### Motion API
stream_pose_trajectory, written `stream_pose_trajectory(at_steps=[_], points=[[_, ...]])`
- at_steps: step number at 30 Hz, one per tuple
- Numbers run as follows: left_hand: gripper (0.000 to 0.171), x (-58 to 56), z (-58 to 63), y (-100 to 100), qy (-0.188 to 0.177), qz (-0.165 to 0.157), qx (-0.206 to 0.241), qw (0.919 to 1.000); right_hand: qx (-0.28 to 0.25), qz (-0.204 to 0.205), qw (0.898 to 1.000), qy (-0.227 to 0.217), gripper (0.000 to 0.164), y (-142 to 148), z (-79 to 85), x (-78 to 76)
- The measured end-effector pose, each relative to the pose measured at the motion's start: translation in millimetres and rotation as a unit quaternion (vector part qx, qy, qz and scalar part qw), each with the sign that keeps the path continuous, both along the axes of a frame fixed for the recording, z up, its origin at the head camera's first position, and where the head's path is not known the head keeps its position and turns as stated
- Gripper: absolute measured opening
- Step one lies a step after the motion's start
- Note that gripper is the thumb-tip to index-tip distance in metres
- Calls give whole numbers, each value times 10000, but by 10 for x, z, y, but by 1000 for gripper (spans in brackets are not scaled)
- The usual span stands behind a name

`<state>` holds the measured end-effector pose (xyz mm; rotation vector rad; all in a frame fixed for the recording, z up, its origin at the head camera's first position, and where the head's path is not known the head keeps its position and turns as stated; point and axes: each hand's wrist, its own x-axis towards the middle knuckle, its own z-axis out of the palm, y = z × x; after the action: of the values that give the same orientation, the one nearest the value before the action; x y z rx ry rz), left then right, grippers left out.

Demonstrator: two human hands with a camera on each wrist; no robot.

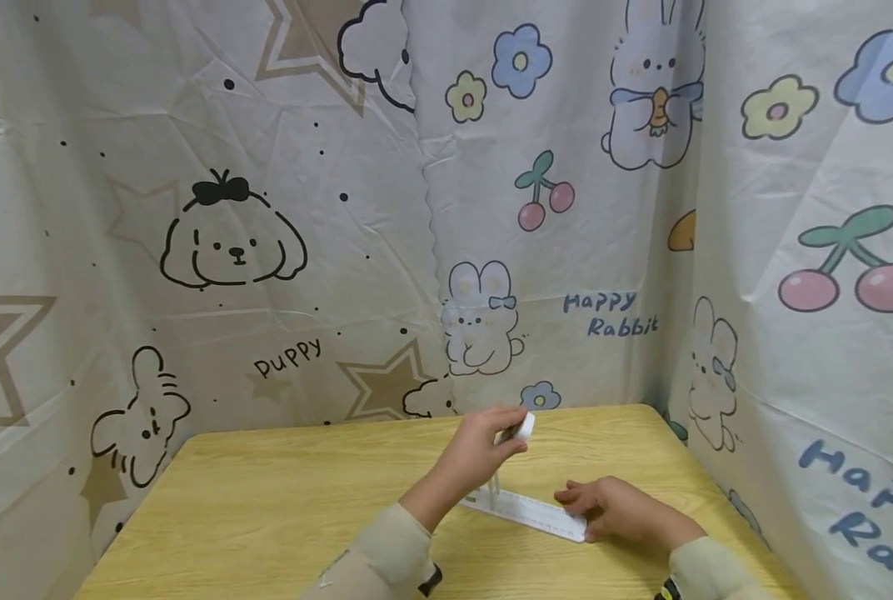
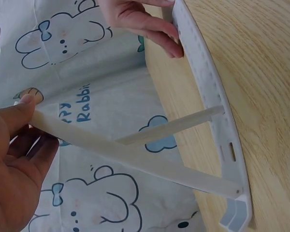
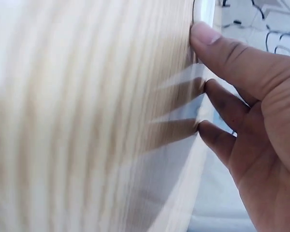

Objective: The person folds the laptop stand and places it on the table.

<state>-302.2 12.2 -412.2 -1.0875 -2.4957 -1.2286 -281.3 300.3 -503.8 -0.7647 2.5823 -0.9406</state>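
Frame (image 2: 135, 157), white and hinged, is standing on the table (image 1: 289, 508), somewhat right of its middle; base (image 1: 540, 512) is lying along the wood, bearing small printed marks and, near its left end, a slot (image 2: 233, 151); arm (image 2: 94, 137) is rising at a slant from a pivot by that same end; strut (image 2: 176, 125) is running up from the base, its upper end hiding behind the arm; left hand (image 1: 476, 450) is pinching the arm's raised end between thumb and fingers; right hand (image 1: 622, 512) is holding the base's right end, thumb at one edge and fingers at the other, fingertips meeting the glossy tabletop; pale sleeves (image 1: 386, 546) are covering the forearms, stopping short of the hands; printed cloth (image 1: 371, 275) is hanging behind the table and along its right side, showing puppies and stars at left, rabbits, cherries and flowers at right, the words "Puppy" and "Happy Rabbit" among them.
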Motion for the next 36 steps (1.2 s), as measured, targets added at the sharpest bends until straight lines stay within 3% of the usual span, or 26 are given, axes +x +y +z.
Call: stream_pose_trajectory(at_steps=[6,10,15,18,26,33,36], points=[[46,-28,-24,-44,-30,-145,72,9999,451,279,9967,617,44,-137,18,103],[46,-12,-35,-29,-16,-70,182,9998,312,144,9983,479,43,-57,-22,71],[43,50,-54,-2,672,300,-67,9973,-80,65,9997,205,43,27,-98,31],[41,69,-67,-14,975,491,-193,9938,-102,128,9995,270,40,-29,-117,50],[39,-15,-54,-112,535,246,172,9981,389,247,9961,747,38,-249,-97,161],[37,-32,-67,-161,0,15,575,9983,315,453,9967,599,40,-232,-106,168],[37,4,-58,-163,20,40,606,9982,292,375,9979,445,43,-209,-114,159]])
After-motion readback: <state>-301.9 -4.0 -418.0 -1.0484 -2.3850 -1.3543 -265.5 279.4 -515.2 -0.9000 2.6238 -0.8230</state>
